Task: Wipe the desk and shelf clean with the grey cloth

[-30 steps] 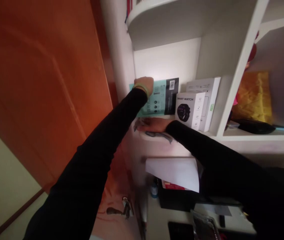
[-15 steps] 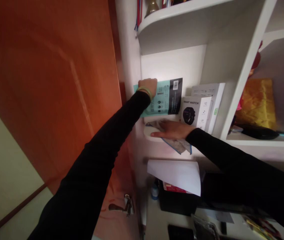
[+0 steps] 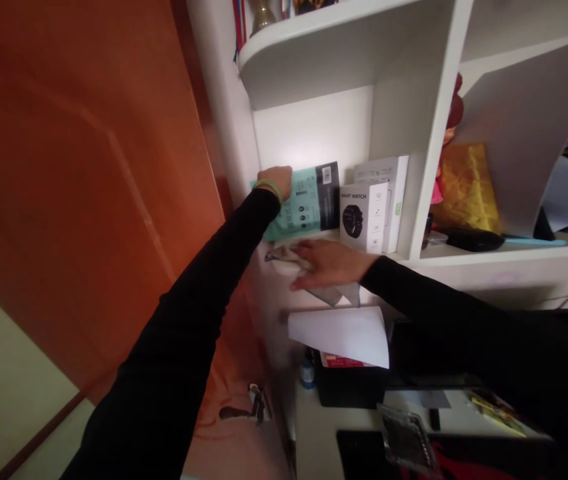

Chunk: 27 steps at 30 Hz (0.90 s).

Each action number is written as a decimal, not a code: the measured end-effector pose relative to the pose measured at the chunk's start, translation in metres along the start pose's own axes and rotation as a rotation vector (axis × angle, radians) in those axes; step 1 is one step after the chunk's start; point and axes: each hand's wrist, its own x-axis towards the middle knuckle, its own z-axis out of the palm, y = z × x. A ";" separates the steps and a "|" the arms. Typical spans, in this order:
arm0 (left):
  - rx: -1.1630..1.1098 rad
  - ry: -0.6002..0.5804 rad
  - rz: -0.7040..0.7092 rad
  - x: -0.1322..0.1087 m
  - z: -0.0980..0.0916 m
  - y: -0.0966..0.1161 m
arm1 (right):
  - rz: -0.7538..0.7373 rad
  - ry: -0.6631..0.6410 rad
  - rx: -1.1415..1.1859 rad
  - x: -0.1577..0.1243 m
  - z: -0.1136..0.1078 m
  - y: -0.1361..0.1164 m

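My left hand (image 3: 277,182) is closed on the top left corner of a flat teal and black packet (image 3: 309,200) that stands against the back of a white shelf (image 3: 464,257). My right hand (image 3: 328,263) lies flat, fingers stretched out, on a grey cloth (image 3: 337,293) at the shelf's rounded front edge. The cloth hangs a little over the edge. Both arms are in black sleeves, and a green band is on the left wrist.
A white smart watch box (image 3: 361,216) and a taller white box (image 3: 388,193) stand right of the packet. A yellow bag (image 3: 464,187) and a dark flat object (image 3: 471,239) fill the neighbouring compartment. Below are a white sheet (image 3: 344,333), a black box (image 3: 349,385) and an orange door (image 3: 79,180) at left.
My right hand has slid the cloth along the shelf edge, first to the right, then back towards the left corner. My left hand has stayed on the packet.
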 end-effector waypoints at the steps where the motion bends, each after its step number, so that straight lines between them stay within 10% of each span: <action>1: 0.003 -0.006 0.001 0.001 0.002 0.001 | -0.022 0.030 -0.019 -0.009 0.002 0.001; 5: -0.029 -0.022 -0.016 -0.001 0.007 0.005 | -0.033 0.104 -0.091 -0.023 0.009 0.001; 12: -0.331 0.284 0.215 -0.007 0.027 0.021 | 0.020 0.185 -0.138 -0.020 0.016 -0.007; 22: -1.513 -0.404 0.195 0.004 0.081 0.041 | 0.007 0.242 -0.127 -0.021 0.021 -0.004; 27: -1.715 -0.599 0.295 0.003 0.098 0.049 | 0.000 0.230 -0.131 -0.022 0.018 -0.004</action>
